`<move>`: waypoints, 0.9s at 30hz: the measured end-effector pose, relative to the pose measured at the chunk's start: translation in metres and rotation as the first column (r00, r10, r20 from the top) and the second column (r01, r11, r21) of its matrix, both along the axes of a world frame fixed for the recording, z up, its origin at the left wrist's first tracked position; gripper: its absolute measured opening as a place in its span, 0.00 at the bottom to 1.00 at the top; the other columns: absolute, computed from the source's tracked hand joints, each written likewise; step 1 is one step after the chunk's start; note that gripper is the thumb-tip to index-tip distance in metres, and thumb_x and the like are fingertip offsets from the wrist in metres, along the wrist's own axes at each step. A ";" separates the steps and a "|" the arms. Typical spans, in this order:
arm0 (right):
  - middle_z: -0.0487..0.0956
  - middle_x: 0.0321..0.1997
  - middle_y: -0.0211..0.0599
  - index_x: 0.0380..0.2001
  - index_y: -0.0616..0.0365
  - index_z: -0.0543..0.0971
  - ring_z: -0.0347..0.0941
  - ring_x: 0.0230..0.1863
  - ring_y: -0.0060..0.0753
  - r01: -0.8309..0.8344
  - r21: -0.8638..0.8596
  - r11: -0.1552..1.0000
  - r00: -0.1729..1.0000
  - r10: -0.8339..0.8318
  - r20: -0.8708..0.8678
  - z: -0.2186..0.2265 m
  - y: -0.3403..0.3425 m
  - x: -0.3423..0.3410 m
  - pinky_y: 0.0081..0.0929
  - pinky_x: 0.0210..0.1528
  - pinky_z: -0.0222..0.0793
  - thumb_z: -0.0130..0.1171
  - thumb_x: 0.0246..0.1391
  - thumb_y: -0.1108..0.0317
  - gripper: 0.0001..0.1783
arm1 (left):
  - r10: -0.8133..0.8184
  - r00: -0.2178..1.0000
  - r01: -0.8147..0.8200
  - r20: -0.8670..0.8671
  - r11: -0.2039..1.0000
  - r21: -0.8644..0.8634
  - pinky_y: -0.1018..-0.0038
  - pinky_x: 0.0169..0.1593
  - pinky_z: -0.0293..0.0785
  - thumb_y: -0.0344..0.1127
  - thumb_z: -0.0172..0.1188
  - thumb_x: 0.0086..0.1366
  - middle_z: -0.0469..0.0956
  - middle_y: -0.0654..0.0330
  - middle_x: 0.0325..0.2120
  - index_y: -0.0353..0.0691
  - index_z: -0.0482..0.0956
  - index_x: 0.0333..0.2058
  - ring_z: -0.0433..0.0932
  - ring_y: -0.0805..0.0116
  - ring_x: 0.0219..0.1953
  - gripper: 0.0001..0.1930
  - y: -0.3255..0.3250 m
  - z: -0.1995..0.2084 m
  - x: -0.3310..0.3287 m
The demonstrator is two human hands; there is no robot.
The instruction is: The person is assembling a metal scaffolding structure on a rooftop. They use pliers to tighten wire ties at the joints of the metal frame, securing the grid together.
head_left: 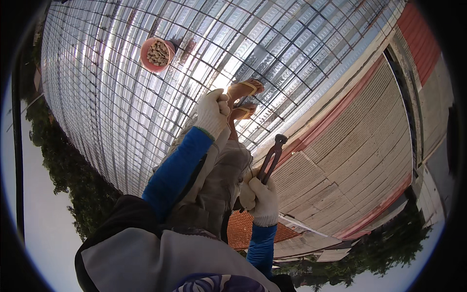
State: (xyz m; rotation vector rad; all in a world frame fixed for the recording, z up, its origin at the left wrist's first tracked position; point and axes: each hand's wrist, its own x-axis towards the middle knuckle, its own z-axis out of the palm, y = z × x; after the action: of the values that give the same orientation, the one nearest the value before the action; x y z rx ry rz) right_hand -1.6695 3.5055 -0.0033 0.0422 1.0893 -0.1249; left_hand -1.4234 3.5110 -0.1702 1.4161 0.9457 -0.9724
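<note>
My left hand [212,113], in a white work glove with a blue sleeve, is curled into a fist above the steel rebar mesh [121,73], close to my sandalled feet [245,97]. What its fingers grip cannot be made out. My right hand [260,194], also in a white glove, holds the handles of dark metal pincers [272,155], whose jaws point up and away from me. My bent knees in grey trousers [219,180] lie between the two hands.
A pink bowl [156,53] filled with small brownish blocks rests on the mesh at the upper left. Shiny corrugated metal sheeting lies under the mesh. A concrete edge [340,82] borders it on the right, with lower corrugated roofs [350,165] and trees [73,180] beyond.
</note>
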 end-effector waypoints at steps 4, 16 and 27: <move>0.73 0.20 0.28 0.44 0.63 0.78 0.65 0.15 0.19 -0.137 -0.084 0.987 0.940 0.103 -0.326 -0.030 0.007 -0.018 0.20 0.16 0.59 0.62 0.69 0.68 0.08 | 0.272 0.962 -0.272 -0.008 0.962 -0.036 0.81 0.17 0.57 0.30 0.61 0.74 0.78 0.61 0.25 0.35 0.77 0.39 0.65 0.80 0.16 0.05 0.027 0.006 -0.003; 0.79 0.21 0.38 0.41 0.65 0.79 0.69 0.14 0.26 -0.707 0.101 0.700 0.697 0.714 -0.070 -0.016 0.031 0.059 0.23 0.17 0.62 0.61 0.66 0.73 0.05 | 0.554 0.825 -0.551 -0.108 0.832 0.058 0.84 0.18 0.62 0.34 0.57 0.75 0.77 0.67 0.24 0.41 0.79 0.38 0.67 0.82 0.16 0.05 0.121 -0.021 0.047; 0.77 0.20 0.34 0.44 0.63 0.79 0.67 0.13 0.23 -0.633 0.233 0.738 0.701 0.674 -0.233 -0.027 0.052 0.136 0.23 0.14 0.61 0.58 0.69 0.74 0.05 | 0.637 0.763 -0.639 -0.111 0.769 0.024 0.85 0.19 0.60 0.31 0.55 0.78 0.78 0.66 0.27 0.39 0.79 0.43 0.67 0.84 0.18 0.05 0.177 -0.060 0.107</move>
State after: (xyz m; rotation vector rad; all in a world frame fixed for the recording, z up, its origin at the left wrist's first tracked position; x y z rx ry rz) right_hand -1.5330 3.5572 -0.0306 -0.2573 1.3623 0.6192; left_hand -1.3166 3.6877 -0.2301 0.9103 1.3842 -0.5337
